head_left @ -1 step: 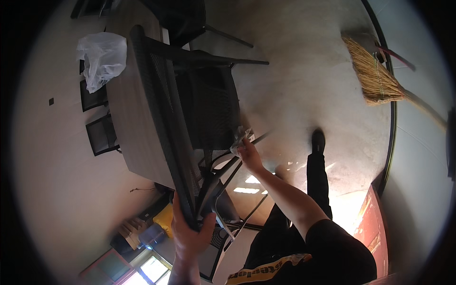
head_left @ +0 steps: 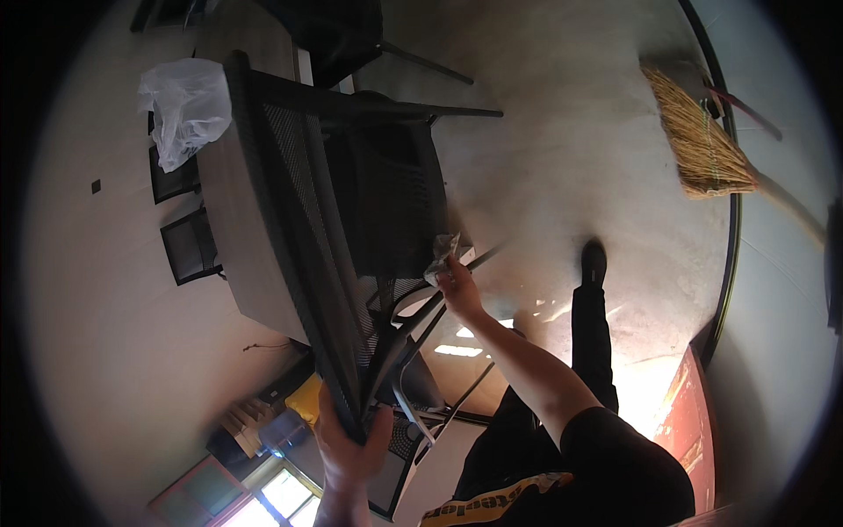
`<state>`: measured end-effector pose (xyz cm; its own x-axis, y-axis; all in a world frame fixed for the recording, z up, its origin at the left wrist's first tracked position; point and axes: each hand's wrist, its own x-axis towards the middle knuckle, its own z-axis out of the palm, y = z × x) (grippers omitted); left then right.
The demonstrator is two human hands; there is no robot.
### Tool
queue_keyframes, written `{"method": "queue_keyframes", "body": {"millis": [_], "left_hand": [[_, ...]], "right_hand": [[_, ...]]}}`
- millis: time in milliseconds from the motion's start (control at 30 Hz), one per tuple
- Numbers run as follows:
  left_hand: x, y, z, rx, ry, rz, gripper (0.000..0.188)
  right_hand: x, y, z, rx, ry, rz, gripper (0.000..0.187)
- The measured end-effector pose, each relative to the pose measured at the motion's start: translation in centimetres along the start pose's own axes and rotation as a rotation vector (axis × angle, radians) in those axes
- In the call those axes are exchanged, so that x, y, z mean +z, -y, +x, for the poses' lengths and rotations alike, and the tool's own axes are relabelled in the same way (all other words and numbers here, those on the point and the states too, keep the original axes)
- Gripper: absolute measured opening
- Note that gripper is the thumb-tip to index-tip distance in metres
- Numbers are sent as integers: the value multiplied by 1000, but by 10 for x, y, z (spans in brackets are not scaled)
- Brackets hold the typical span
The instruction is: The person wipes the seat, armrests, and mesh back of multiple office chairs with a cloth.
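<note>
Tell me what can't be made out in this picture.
In the head view:
Left hand: palm hidden by its own back.
Crumpled wad: partly hidden by the right hand; too small to tell its material.
Broom: handle's far end lost at the dark right rim.
Upper chair: cut off by the top edge.

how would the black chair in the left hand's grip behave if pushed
The chair is probably stiff, its frame looking straight. It may be light for its size, given the mesh backrest. Pushing where the left hand grips, at the backrest's end, might tip it.
</note>
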<state>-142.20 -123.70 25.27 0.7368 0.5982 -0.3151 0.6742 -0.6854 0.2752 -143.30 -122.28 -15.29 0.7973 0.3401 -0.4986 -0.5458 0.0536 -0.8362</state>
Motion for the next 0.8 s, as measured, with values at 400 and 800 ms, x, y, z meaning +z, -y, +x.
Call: {"method": "queue_keyframes", "body": {"millis": [400,800], "left_hand": [[11,68,-43,-84,144,341,72],[-11,71,-50,-70,229,439,68]], "right_hand": [[24,-14,98,-228,-248,-252,42],[1,88,289,-394,-245,-146,33]]}}
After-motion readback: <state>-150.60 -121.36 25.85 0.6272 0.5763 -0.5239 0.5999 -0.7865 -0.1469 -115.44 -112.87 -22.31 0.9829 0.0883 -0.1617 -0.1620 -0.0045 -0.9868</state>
